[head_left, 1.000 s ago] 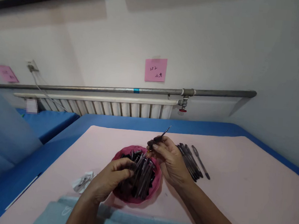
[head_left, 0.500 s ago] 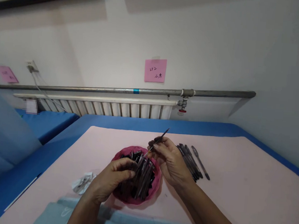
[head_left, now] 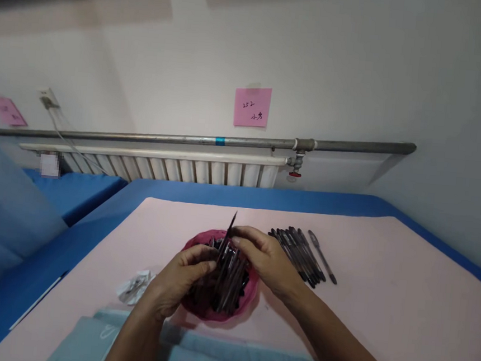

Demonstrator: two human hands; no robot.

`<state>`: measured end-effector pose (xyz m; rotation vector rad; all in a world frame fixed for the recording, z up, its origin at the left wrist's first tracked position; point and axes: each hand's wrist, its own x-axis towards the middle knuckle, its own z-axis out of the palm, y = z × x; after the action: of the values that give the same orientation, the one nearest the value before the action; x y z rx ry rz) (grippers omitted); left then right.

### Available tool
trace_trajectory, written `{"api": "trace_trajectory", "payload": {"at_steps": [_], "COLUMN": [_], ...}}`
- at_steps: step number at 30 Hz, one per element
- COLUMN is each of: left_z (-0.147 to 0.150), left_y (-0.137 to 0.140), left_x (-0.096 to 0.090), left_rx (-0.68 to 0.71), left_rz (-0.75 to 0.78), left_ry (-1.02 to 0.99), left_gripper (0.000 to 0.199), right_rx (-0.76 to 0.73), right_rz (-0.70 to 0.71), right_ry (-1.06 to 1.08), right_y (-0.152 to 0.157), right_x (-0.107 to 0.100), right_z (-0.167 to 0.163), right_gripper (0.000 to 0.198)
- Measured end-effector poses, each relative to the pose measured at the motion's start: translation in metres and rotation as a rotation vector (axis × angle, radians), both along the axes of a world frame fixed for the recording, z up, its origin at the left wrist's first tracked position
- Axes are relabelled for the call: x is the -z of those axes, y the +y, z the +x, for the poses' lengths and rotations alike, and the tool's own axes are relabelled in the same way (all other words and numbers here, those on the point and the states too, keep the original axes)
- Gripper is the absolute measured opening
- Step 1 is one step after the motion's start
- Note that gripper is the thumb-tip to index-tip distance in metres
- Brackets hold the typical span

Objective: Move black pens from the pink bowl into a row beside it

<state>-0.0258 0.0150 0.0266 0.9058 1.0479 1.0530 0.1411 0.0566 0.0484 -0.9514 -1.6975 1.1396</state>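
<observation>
You have a dark pen (head_left: 231, 223) slanting up between your two hands, its thin point raised above the far side of a pink basket (head_left: 251, 294). Your left hand (head_left: 188, 271) has thumb and forefinger drawn close together on its lower end, low over the basket. Your right hand (head_left: 265, 256) has narrowed fingertips at the upper part, just below the point; the pads are partly hidden, so how firmly they press cannot be told. Beneath your fingers, many loose pens (head_left: 229, 286) fill the basket, lying mostly lengthwise.

The step in hand looks like fitting or adjusting this one pen. The next move seems to call for a steady left pinch and a light right touch along the pen's length, with the thin point kept from bending. Whether the inner part is fully seated you cannot tell from here.

Just beyond your right wrist, a row of pens (head_left: 299, 256) lies side by side on the pink sheet (head_left: 381, 305), with a single pen (head_left: 322, 258) slightly apart at its right. A crumpled tissue (head_left: 135, 287) lies near your left wrist.
</observation>
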Motion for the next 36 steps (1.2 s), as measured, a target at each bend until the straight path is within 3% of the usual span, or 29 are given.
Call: {"api": "trace_trajectory", "payload": {"at_steps": [4, 9, 14, 36], "left_z": [-0.002, -0.003, -0.004, -0.002], "left_y": [0.0, 0.001, 0.003, 0.003], "left_x": [-0.002, -0.002, 0.0, 0.001], "left_rx": [-0.021, -0.062, -0.076, -0.093], "left_rz": [-0.029, -0.038, -0.022, -0.051], "left_ry": [-0.065, -0.101, -0.114, -0.103], "left_gripper": [0.023, 0.023, 0.025, 0.024], "right_rx": [0.112, -0.097, -0.133, -0.051], "right_rz": [0.145, 0.293, 0.471, 0.532], "right_ry": [-0.257, -0.866, -1.268, -1.263], "right_y": [0.007, 0.002, -0.012, -0.002], "right_x": [-0.004, -0.004, 0.001, 0.039], "right_z": [0.012, 0.023, 0.009, -0.008], "right_gripper": [0.018, 0.02, 0.021, 0.018]}}
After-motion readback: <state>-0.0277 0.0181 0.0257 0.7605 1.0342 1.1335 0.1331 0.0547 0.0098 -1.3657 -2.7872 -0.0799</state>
